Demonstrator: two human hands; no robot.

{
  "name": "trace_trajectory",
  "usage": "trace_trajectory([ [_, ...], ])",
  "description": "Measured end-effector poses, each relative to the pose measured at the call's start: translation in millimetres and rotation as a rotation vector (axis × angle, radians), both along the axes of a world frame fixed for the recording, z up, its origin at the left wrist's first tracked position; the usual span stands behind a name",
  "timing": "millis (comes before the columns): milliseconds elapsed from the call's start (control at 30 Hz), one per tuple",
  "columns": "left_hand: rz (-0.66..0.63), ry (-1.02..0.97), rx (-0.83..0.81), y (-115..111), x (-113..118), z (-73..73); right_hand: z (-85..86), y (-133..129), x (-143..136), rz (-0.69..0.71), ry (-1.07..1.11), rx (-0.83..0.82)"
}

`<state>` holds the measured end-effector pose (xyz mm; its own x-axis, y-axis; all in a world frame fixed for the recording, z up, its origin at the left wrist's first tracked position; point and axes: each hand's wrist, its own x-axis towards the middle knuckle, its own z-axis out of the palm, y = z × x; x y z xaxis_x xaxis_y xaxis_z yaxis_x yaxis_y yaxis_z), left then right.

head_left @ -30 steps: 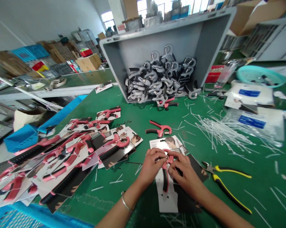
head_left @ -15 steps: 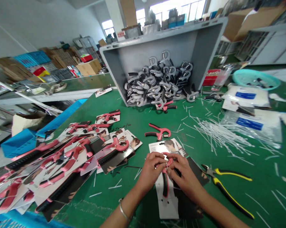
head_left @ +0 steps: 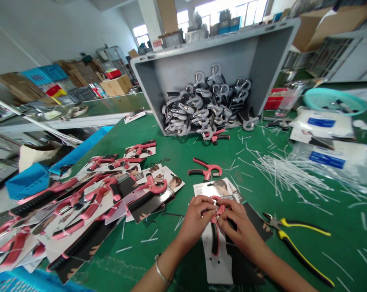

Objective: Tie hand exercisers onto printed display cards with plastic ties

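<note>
A pink and black hand grip strengthener point(head_left: 215, 237) lies on a printed backing card point(head_left: 215, 267) in front of me. My left hand point(head_left: 198, 217) pinches at its curved upper part from the left. From the right, my right hand point(head_left: 236, 221) closes its fingers on the same spot, the fingertips of both hands nearly meeting. Any small piece between the fingertips is hidden. Just beyond the card rests another pink hand grip point(head_left: 212, 169). To the right of my right hand lie yellow and black cutting pliers point(head_left: 282, 231), jaws toward the card.
Carded pink grips point(head_left: 89, 202) are heaped at the left. A grey crate point(head_left: 215, 44) on its side holds many grey grips point(head_left: 201, 105). White cable ties point(head_left: 288, 174) are scattered at the right, near plastic bags point(head_left: 338, 158) and a turquoise basin point(head_left: 311, 97).
Both hands stay at the same place on the grip, with only slight finger movement. The whole view has shifted slightly.
</note>
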<state>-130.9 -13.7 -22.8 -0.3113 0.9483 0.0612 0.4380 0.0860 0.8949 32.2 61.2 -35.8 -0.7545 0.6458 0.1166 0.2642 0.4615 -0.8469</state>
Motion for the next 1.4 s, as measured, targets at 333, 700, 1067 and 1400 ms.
trace_trajectory([
  [333, 0.018, -0.015, 0.0, 3, -1, -2.3, -2.2, -1, 0, 0.004, -0.015, 0.0],
  [700, 0.007, -0.034, 0.03, 2, -3, -9.4, -1.0, 0, -1, 0.033, -0.04, 0.041],
  [1067, -0.017, -0.036, 0.034, 1, -6, -10.9, -5.3, 1, -2, 0.004, -0.015, 0.049],
  [1400, -0.04, -0.124, -0.028, 0, -10, -2.6, -5.6, 1, -11, -0.074, 0.022, 0.008],
])
